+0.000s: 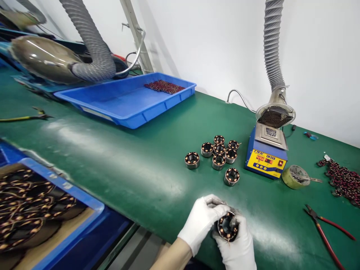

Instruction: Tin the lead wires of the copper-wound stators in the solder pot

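Note:
Both my hands wear white gloves and meet over the bench near the lower middle. My right hand [239, 245] is wrapped around a motor stator [227, 236], a metal ring with copper coils inside, tilted so its opening faces up. Closed at the stator's upper rim is my left hand [203, 221], its thumb and fingers pinched together; whether they grip the rim or a wire is hidden. A short wire end sticks out at the stator's lower edge. Just beyond my hands sits another stator [232, 177], with several more [219, 161] grouped behind it.
A blue solder pot [266, 161] stands under an extraction hose [273, 45], beside a small tub [292, 180]. Red-handled cutters [323, 221] and small dark-red parts [343, 182] lie right. Left are a blue tray [118, 101], a bin of stators [95, 210] and yellow-handled pliers [22, 118].

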`<state>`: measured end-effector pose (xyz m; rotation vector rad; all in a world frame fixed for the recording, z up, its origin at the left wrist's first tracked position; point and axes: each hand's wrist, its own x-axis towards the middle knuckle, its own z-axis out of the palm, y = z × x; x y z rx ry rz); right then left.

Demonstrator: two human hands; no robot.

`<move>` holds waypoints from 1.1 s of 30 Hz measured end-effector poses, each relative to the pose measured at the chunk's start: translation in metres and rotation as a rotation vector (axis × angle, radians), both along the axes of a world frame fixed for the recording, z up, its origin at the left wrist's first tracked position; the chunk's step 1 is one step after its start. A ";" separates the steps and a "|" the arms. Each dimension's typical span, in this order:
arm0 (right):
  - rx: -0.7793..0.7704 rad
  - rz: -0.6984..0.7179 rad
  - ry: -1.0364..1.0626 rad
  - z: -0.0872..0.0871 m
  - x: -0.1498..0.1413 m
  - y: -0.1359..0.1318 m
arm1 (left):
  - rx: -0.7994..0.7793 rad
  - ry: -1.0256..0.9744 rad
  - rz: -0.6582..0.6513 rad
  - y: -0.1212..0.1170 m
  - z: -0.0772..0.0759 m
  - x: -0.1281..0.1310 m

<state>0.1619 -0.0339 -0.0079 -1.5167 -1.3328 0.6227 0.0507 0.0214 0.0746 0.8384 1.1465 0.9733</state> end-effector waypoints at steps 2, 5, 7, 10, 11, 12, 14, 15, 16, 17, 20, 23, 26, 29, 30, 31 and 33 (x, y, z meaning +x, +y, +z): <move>0.014 -0.008 0.014 0.001 -0.001 0.000 | 0.018 0.049 -0.011 -0.001 0.002 -0.002; 0.024 -0.014 0.045 0.002 -0.001 0.000 | 0.068 0.150 -0.044 -0.001 0.005 -0.005; 0.015 -0.001 0.043 0.004 0.000 0.000 | 0.101 0.209 -0.078 0.000 0.005 -0.005; 0.000 0.017 0.012 0.005 0.001 0.000 | 0.065 0.191 -0.171 0.003 0.003 -0.002; -0.004 0.024 0.006 0.005 0.001 0.000 | 0.042 0.138 -0.179 0.005 0.003 -0.001; -0.007 0.030 0.004 0.006 0.001 0.000 | 0.024 0.070 -0.158 0.006 0.002 -0.001; -0.023 0.039 0.004 0.008 0.001 0.000 | 0.010 -0.114 -0.027 0.009 0.002 -0.004; -0.036 0.039 0.001 0.009 0.001 0.000 | 0.013 -0.190 0.054 0.010 0.002 -0.007; -0.047 0.035 -0.003 0.009 0.001 -0.001 | 0.020 -0.227 0.113 0.011 0.003 -0.011; -0.055 0.030 -0.007 0.010 0.001 -0.001 | 0.030 -0.219 0.131 0.012 0.004 -0.014; -0.050 0.020 -0.020 0.012 0.001 -0.002 | 0.042 -0.076 -0.061 0.012 0.004 -0.021; -0.047 0.014 -0.048 0.011 0.001 -0.002 | 0.051 0.006 -0.202 0.009 0.002 -0.020; -0.031 0.022 -0.098 0.011 0.001 -0.002 | 0.058 0.030 -0.181 0.005 0.000 -0.016; 0.018 0.031 -0.147 0.013 0.001 -0.002 | 0.026 0.006 -0.157 0.003 -0.001 -0.011; 0.035 0.026 -0.166 0.014 0.001 -0.002 | 0.013 0.011 -0.145 0.003 -0.001 -0.010; 0.049 0.017 -0.184 0.014 0.002 -0.002 | 0.008 0.023 -0.122 0.003 -0.001 -0.009; 0.069 0.006 -0.207 0.013 0.004 -0.003 | 0.021 0.054 -0.039 0.005 0.002 -0.011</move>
